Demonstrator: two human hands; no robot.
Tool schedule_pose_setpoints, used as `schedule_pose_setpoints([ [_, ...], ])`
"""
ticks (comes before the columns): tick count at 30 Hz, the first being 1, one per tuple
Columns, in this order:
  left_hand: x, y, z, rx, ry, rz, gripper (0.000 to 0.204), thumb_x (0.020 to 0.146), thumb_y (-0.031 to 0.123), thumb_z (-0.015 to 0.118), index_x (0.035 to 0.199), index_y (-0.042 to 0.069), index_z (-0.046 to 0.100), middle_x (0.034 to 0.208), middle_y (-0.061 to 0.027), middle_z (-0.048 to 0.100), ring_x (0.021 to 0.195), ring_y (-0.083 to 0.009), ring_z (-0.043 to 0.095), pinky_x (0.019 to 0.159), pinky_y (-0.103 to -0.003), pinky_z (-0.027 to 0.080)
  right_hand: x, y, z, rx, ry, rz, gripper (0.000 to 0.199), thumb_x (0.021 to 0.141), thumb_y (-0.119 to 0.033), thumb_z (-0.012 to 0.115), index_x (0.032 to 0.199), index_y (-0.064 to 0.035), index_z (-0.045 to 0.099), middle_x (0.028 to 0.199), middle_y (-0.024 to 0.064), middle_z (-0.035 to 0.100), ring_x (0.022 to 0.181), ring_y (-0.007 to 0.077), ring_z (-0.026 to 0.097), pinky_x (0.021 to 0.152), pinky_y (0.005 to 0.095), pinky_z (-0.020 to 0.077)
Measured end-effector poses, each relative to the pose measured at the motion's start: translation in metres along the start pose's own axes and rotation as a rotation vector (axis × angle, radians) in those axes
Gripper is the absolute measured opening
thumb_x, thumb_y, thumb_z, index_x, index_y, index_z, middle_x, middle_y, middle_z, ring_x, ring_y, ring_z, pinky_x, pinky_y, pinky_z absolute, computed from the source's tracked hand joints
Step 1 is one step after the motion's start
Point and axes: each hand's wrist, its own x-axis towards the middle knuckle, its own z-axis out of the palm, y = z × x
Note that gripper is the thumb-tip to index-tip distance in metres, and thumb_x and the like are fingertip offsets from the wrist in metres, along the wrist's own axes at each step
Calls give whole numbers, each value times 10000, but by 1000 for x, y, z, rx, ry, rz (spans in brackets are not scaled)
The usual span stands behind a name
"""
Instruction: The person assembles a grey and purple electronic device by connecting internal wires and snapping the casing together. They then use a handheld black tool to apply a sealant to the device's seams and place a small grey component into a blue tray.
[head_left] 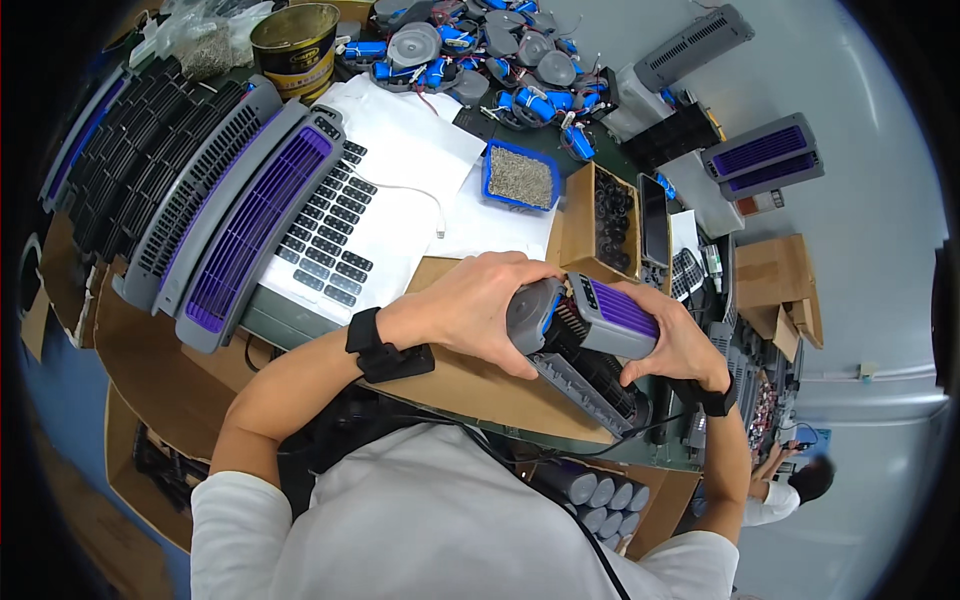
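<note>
Over the front of the bench I hold a partly open grey device. My left hand grips its rounded grey end cap, thumb along the near side, with a strip of blue showing beside the cap. My right hand is closed around a grey cover with a purple grille, which sits tilted over the rest. Beneath it, a grey housing half with black slatted parts slants down to the right. Thin wiring shows in the gap between cap and cover. Some inner parts are hidden by the cover and fingers.
Purple-grilled grey covers stand in a row at left. Behind lie small black keypad strips, a blue tray of small grey pieces, a carton of black parts, a tin and many grey-and-blue assemblies.
</note>
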Motion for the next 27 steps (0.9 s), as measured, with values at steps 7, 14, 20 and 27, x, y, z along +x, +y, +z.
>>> schedule_pose_setpoints([
  [7,-11,29,-44,35,104,26,813,487,307,902,1184,12,605,997,-137,630,854,-270,638,789,-338,517,21,-42,-8,-164,72,-24,1098,516,-535,900,1366,5,464,1219,185,585,1125,361,571,983,426,441],
  [14,-34,32,-81,125,218,-74,809,489,283,888,1199,21,604,1018,-92,625,865,-201,617,684,-296,523,43,-93,-1,-510,160,32,1038,574,-529,873,1362,-1,452,1034,167,565,948,352,578,841,448,469],
  [20,-47,21,-91,77,283,-111,825,498,265,888,1234,33,594,1041,-79,612,890,-188,609,697,-299,528,61,-108,1,-386,120,25,1050,592,-515,880,1384,7,430,1050,181,575,965,356,586,865,450,475],
  [27,-49,29,-87,1,262,-132,781,507,286,888,1194,30,620,1044,-115,632,933,-238,630,790,-324,515,64,-59,42,61,153,-71,1136,539,-549,903,1396,23,424,1221,182,571,1154,327,569,1012,410,427],
])
